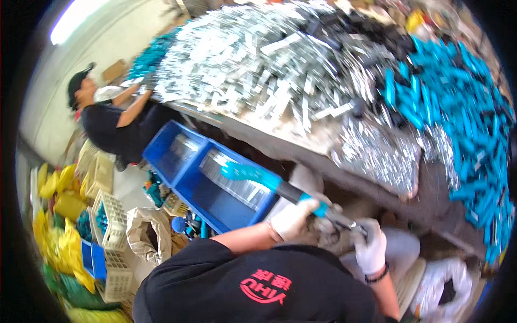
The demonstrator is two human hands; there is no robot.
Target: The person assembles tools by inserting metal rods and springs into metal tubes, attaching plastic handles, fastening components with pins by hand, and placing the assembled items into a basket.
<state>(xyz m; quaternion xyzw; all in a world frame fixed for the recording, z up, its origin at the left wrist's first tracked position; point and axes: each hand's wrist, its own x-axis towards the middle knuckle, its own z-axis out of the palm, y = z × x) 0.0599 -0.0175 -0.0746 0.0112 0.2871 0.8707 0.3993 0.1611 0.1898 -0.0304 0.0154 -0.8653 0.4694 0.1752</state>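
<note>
Over the blue bin (pixel 177 177), both gloved hands' fingers (pixel 301 212) grip a teal-handled tool (pixel 269 180).

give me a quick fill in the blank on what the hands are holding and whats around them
1. Both hands wear ___ gloves; the left hand grips the teal-and-black handle.
2. The right hand holds the tool's ___ end, a thin metal piece.
3. The handle's teal tip reaches over a ___ plastic crate with two compartments.
4. On the table, silvery metal strips lie piled beside a heap of ___ handles.

Missing words: white; metal; blue; teal
</note>
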